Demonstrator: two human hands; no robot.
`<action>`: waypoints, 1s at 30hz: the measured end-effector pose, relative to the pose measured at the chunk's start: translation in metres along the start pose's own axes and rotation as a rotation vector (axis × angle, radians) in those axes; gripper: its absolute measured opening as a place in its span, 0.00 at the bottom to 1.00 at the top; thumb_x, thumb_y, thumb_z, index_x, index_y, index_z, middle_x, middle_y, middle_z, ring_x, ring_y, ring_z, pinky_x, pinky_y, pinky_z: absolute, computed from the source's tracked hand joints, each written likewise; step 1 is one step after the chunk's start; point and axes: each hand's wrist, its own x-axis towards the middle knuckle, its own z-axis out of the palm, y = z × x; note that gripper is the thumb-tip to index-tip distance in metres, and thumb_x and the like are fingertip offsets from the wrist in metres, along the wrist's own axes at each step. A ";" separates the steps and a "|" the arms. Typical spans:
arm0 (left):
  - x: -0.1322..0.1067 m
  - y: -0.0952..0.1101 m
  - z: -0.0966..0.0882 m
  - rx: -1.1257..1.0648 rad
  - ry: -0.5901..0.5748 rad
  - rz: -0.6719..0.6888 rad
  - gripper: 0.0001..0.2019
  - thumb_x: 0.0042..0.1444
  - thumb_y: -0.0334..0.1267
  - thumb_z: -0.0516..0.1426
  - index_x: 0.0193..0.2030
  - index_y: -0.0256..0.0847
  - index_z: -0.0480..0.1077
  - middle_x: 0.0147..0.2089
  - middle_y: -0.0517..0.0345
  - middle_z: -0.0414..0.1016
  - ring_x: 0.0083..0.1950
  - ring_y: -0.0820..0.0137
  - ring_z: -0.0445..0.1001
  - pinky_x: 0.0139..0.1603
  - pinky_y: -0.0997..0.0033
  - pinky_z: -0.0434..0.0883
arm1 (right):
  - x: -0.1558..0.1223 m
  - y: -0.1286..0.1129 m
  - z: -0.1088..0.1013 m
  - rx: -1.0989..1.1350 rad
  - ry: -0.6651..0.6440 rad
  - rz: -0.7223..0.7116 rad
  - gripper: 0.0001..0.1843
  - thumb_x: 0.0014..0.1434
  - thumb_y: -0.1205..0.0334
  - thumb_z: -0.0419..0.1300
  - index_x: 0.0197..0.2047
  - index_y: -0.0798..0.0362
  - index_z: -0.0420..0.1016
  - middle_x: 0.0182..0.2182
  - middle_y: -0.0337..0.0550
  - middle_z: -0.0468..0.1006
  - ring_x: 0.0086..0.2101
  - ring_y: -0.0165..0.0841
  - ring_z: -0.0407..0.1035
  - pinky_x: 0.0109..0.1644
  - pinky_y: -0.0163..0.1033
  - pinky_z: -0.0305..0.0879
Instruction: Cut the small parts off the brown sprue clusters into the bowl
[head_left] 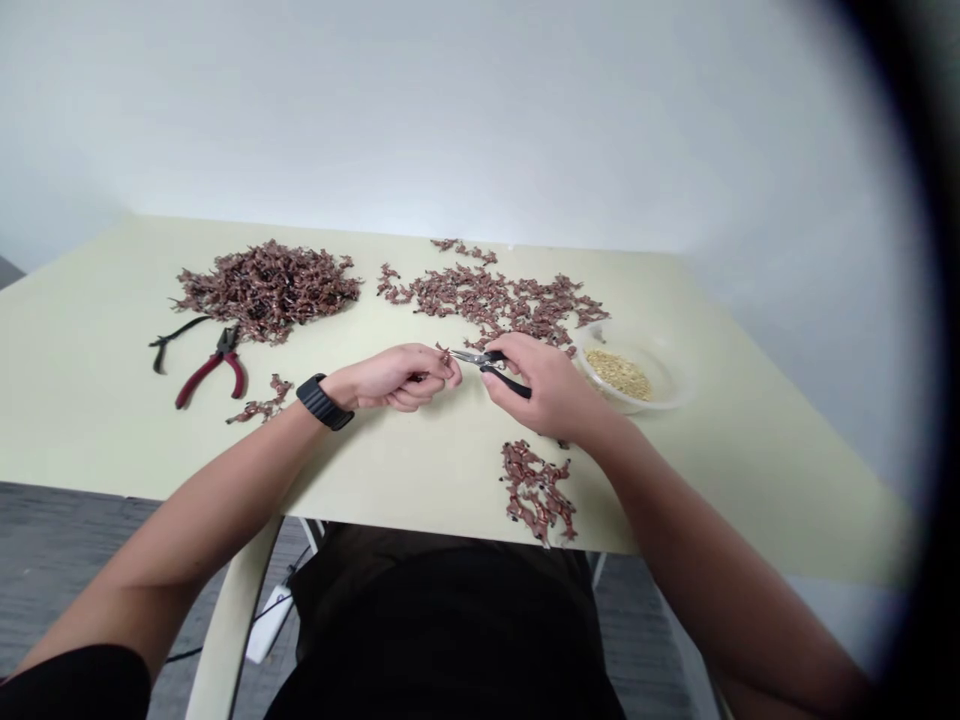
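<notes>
My left hand (405,378), with a black watch band (325,402) at the wrist, is closed, pinching a small brown animal figurine (444,352) at its fingertips. Only a thin part of the figurine shows; the fingers hide the rest. My right hand (551,385) grips small pointed pliers (506,380) with black handles. Their silvery jaws (469,356) point left and reach the figurine; whether they are closed on it I cannot tell. Similar brown figurines with dark tips lie in a spread group (502,300) just beyond my hands.
A tall heap of brown figurines (270,290) is at the back left. Red-handled pliers (214,368) and a black-handled tool (176,338) lie before it. Smaller figurine clusters (262,400) (538,490) sit nearer. A clear bowl (675,385) holds yellowish bits (619,373) at right.
</notes>
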 end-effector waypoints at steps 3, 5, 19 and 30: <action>0.000 0.000 0.001 0.005 0.001 -0.012 0.06 0.63 0.39 0.57 0.36 0.41 0.72 0.18 0.69 0.45 0.17 0.78 0.39 0.13 0.79 0.45 | 0.000 0.000 0.000 -0.017 -0.017 -0.024 0.13 0.70 0.56 0.56 0.54 0.52 0.71 0.46 0.51 0.78 0.43 0.41 0.70 0.47 0.44 0.63; 0.001 0.000 0.002 0.002 0.002 -0.018 0.07 0.63 0.39 0.58 0.35 0.40 0.73 0.18 0.69 0.46 0.17 0.78 0.40 0.13 0.79 0.45 | 0.001 0.000 0.000 -0.019 -0.023 -0.027 0.14 0.70 0.55 0.56 0.54 0.52 0.71 0.46 0.51 0.78 0.42 0.41 0.70 0.46 0.44 0.63; 0.002 -0.005 -0.005 -0.009 -0.048 0.002 0.09 0.67 0.40 0.58 0.37 0.39 0.71 0.18 0.70 0.46 0.17 0.79 0.40 0.15 0.78 0.44 | 0.000 0.001 0.001 -0.019 -0.047 -0.055 0.12 0.70 0.55 0.57 0.52 0.53 0.73 0.43 0.49 0.79 0.39 0.40 0.71 0.43 0.43 0.63; 0.009 -0.004 0.002 -0.204 -0.009 0.107 0.20 0.74 0.46 0.49 0.40 0.34 0.74 0.29 0.55 0.68 0.23 0.76 0.57 0.23 0.74 0.59 | 0.000 0.002 0.008 -0.141 0.042 0.103 0.12 0.71 0.52 0.55 0.44 0.52 0.69 0.36 0.47 0.75 0.34 0.39 0.67 0.39 0.43 0.58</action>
